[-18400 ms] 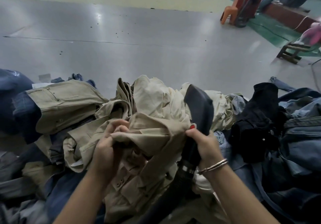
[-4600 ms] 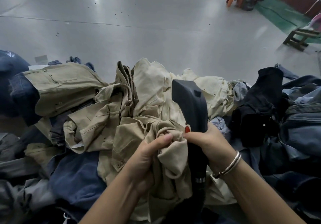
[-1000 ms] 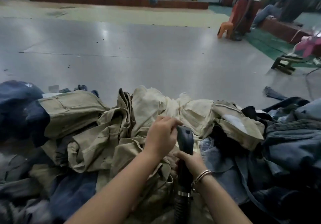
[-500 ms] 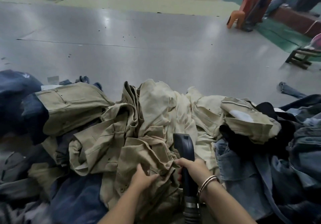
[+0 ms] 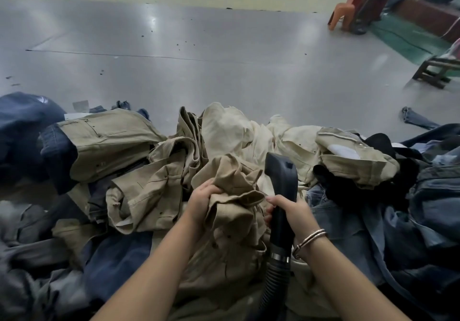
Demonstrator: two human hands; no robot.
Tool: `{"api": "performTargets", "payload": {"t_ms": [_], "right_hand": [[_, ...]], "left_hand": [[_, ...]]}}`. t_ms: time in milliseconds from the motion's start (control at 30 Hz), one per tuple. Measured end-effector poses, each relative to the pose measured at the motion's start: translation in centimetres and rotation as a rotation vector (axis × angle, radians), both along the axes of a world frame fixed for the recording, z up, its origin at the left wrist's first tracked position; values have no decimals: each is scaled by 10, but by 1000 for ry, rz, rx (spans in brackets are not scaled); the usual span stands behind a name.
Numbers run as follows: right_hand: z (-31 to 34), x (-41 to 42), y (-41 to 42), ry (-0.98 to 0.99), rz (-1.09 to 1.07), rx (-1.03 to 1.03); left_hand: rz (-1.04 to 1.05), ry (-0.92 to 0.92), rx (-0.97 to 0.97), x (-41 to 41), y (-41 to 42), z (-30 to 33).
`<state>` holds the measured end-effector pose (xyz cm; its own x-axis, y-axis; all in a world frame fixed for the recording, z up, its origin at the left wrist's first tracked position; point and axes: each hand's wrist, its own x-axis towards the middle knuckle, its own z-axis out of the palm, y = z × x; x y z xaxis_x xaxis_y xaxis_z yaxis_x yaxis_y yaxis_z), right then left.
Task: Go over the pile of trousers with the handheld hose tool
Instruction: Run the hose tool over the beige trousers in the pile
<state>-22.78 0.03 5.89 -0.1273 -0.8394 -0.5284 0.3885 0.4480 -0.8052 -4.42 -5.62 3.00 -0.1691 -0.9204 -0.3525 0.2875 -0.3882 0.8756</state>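
The pile [image 5: 154, 186] of trousers fills the lower half of the frame: khaki pairs in the centre, dark denim at lower left and right, on a grey floor [image 5: 199, 54]. At lower centre the left hand [image 5: 202, 200] has its fingers curled into a bunched fold of the khaki pair [image 5: 234, 211] nearest the camera, lifting it a little off the heap. Just to its right, the right hand [image 5: 290, 212] is wrapped around the black neck of the hose tool [image 5: 281, 183], whose head stands upright above the fist; the ribbed hose [image 5: 270, 288] drops toward the bottom edge. Whether the nozzle face touches the cloth is hard to tell, since it faces away.

The trousers look soft and limp, light singly, likely to slump and fold on themselves. They are best gripped at a thick seam or waistband and pulled taut so the tool meets a flat face. The tool looks rigid, held well at the neck; the hose may drag.
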Motion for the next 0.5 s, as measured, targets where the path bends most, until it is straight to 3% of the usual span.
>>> {"api": "performTargets", "payload": {"t_ms": [33,167,233,367,467,500], "right_hand": [[0,-3,1,-17,-25,-8],[-8,-11,5,3,-78,57],[-15,-13,6,69,-76,95],[-27,-14,4,140,-92,117],[-21,-10,2,139,-72,76],[-18,-9,2,141,-76,55]], "left_hand": [[4,-122,12,1,2,-8],[-119,-927,60,17,15,-55],[-153,-1150,98,22,16,-65],[-126,-942,68,6,3,-59],[-58,-954,-8,-9,2,-48],[3,-847,-29,-14,2,-39]]}}
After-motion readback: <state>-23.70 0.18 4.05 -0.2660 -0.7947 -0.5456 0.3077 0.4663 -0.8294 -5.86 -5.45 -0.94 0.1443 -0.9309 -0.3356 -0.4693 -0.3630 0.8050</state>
